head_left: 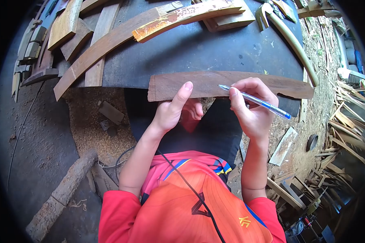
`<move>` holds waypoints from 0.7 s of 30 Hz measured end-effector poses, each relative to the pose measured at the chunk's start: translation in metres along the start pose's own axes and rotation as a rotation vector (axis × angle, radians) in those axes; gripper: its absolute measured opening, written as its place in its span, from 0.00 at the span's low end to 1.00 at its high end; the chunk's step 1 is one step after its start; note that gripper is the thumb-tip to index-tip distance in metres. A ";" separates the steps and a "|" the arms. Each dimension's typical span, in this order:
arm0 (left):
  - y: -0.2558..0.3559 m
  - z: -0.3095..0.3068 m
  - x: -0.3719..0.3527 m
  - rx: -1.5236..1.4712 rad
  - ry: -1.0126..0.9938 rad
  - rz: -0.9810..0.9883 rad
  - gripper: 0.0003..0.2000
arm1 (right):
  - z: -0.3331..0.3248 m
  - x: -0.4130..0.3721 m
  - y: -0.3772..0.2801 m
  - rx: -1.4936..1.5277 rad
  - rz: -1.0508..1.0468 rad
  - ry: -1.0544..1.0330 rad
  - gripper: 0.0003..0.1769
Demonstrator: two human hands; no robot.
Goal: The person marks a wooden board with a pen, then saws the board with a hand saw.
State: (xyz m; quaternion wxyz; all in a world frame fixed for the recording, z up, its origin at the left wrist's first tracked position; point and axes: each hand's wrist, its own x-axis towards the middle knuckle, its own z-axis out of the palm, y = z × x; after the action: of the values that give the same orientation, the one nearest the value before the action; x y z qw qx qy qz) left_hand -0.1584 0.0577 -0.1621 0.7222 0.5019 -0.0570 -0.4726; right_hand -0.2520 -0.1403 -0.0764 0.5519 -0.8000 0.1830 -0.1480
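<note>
A workshop strewn with wood: scraps (351,131) heap on the floor from three to four o'clock, and a log (65,196) lies at eight. A dark worktable (239,56) spans the top. Along its near edge, at twelve to one o'clock, lies a long brown wooden board (202,83), probably set there for easy reach. The left hand (173,108), just off centre toward eleven, has its thumb raised across the board's near edge and its fingers curled in below; whether they press the wood, I cannot tell. The right hand (253,107), between two and three, pinches a clear-and-blue ballpoint pen (267,105) between thumb and fingers, low on the barrel, seemingly for fine control. Its tip points to ten o'clock, over the board; contact is unclear. A curved plank (97,50) lies at eleven.
</note>
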 end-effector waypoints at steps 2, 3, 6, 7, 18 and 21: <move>0.000 0.000 0.003 -0.032 -0.023 0.016 0.29 | 0.001 0.000 0.001 -0.023 -0.015 0.023 0.03; 0.000 -0.002 0.003 -0.040 -0.034 0.009 0.28 | 0.001 0.000 0.001 -0.035 -0.024 0.035 0.03; 0.003 -0.005 0.004 -0.067 -0.033 0.000 0.25 | -0.001 0.000 0.006 0.004 0.012 0.030 0.03; 0.007 -0.004 0.004 -0.080 -0.009 0.005 0.24 | 0.001 0.000 0.006 0.022 0.030 0.059 0.03; 0.007 -0.006 0.007 -0.079 -0.040 0.062 0.20 | 0.021 0.010 0.012 -0.044 -0.083 0.163 0.06; 0.005 -0.004 0.009 -0.063 -0.041 0.100 0.20 | 0.023 0.011 0.013 -0.040 -0.085 0.178 0.06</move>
State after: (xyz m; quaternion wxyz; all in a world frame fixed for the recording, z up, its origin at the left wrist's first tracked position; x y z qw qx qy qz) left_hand -0.1484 0.0541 -0.1636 0.7589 0.4658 -0.0816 -0.4477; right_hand -0.2341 -0.1304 -0.0966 0.5105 -0.8016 0.2001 -0.2382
